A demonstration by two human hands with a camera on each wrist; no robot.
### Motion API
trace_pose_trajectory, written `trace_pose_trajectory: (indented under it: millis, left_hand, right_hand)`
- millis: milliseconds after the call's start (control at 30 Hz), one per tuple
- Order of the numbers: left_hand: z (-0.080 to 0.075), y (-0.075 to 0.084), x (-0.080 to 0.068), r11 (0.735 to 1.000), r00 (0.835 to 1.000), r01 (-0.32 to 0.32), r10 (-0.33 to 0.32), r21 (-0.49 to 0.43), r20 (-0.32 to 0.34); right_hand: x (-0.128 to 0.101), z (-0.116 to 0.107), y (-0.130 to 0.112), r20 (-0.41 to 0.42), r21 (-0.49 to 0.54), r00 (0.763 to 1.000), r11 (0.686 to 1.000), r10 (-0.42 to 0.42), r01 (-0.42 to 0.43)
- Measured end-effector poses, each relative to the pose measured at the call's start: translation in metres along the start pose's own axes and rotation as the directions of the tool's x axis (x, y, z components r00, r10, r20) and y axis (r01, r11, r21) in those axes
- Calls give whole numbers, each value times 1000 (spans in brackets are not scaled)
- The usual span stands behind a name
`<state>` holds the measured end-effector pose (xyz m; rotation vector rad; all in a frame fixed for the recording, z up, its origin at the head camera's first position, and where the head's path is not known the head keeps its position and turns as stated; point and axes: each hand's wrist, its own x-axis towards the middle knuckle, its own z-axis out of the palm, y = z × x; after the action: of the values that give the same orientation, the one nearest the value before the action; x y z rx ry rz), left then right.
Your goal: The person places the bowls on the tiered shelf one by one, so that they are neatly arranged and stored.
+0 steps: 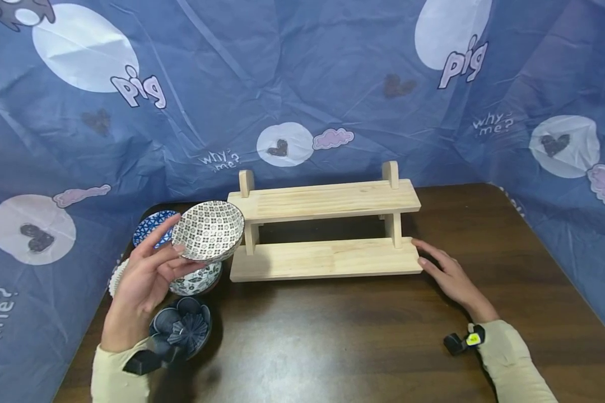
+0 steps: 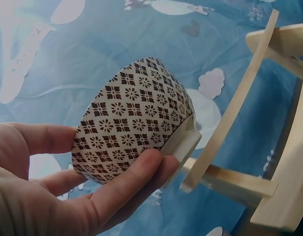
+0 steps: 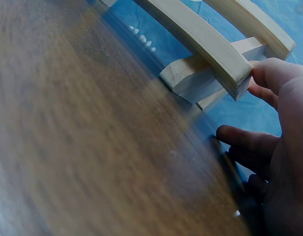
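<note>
My left hand (image 1: 148,274) holds a bowl (image 1: 208,230) with a dark floral grid pattern, tilted and raised at the left end of a two-tier wooden rack (image 1: 327,258). In the left wrist view, the fingers reach along the patterned outside of the bowl (image 2: 136,118) to its white foot. The thumb and fingertips of my right hand (image 1: 451,280) touch the right end of the rack's lower shelf. The right wrist view has these fingers fairly straight against the shelf end (image 3: 234,78), the others extended beside it.
Behind and below the left hand stand a blue-patterned bowl (image 1: 151,225), a floral bowl (image 1: 198,281), a white ribbed-edged dish (image 1: 116,278) partly hidden, and a dark petal-shaped bowl (image 1: 189,330). A blue printed cloth (image 1: 322,73) hangs behind the brown table (image 1: 333,347).
</note>
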<state>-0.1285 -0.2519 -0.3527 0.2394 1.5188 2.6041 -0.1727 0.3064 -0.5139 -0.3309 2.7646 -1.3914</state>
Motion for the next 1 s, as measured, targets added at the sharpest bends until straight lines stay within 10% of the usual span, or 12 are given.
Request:
trace_pose_trajectory:
  millis: [1000]
  left_hand:
    - [37, -8, 40, 998, 998, 45, -44, 43, -33]
  right_hand:
    - [1, 1, 0, -5, 3, 1000, 1000, -3, 3]
